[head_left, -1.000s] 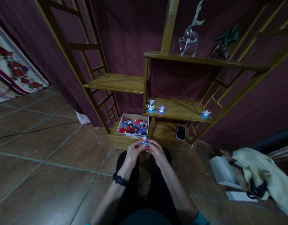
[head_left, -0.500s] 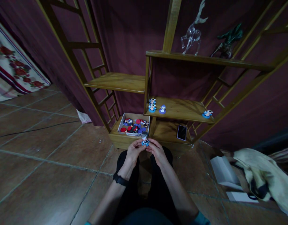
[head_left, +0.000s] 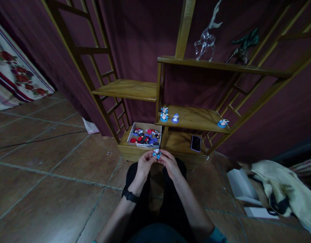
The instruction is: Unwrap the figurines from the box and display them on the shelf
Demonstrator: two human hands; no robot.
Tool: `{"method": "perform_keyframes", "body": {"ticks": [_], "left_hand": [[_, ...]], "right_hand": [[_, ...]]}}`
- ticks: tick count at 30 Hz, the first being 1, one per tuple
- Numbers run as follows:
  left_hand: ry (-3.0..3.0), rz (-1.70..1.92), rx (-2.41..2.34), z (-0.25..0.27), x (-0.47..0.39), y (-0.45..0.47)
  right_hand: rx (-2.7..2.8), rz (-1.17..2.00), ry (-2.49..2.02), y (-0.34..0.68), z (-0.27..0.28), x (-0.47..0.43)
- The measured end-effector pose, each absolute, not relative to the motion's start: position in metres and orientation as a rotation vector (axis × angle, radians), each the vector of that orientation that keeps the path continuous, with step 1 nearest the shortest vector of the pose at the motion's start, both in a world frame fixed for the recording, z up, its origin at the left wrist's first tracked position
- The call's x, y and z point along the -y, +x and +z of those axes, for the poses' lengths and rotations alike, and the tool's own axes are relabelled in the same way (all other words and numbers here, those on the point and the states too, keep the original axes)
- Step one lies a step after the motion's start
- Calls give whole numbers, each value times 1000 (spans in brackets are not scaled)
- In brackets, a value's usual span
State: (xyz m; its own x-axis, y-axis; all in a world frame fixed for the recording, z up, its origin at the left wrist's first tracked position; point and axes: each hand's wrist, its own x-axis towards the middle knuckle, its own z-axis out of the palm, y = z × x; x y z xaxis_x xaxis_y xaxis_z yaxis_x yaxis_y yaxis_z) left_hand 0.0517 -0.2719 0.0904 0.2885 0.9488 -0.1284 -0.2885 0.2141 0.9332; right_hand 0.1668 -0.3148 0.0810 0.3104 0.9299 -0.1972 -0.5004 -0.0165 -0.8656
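Observation:
Between my two hands I hold a small figurine [head_left: 156, 153] with a white top, dark middle and blue round base, just in front of the box. My left hand [head_left: 146, 162] pinches its left side, and my right hand [head_left: 168, 161] grips the right side. A shallow cardboard box [head_left: 132, 130] just beyond holds several figurines in red, blue, black and purple. On the middle shelf [head_left: 193, 116] stand two blue-based figurines [head_left: 164, 116] at the left, a purple figurine [head_left: 175, 118] beside them and another blue-based figurine [head_left: 223, 123] at the right end.
A phone [head_left: 196, 143] lies on the lower shelf. Higher up stand a clear deer ornament [head_left: 206, 41] and a dark green ornament [head_left: 243, 47]. On the floor at right are a white box [head_left: 242, 185] and a pale cloth bundle [head_left: 279, 185]; a cable [head_left: 44, 137] runs along the left.
The figurine has shifted very slightly downward and tilted a little in my fingers. Both hands keep their grip, and the camera view has moved slightly.

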Motion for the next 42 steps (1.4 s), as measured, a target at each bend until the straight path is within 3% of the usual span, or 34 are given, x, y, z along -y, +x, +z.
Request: {"method": "perform_keyframes", "body": {"ticks": [20,42], "left_hand": [[798,971,-881,96,274,44],[657,882,-765,93,270,41]], "right_hand": [[773,1113,-1099,171,87,320],[545,1198,-1015,169,85,322]]}}
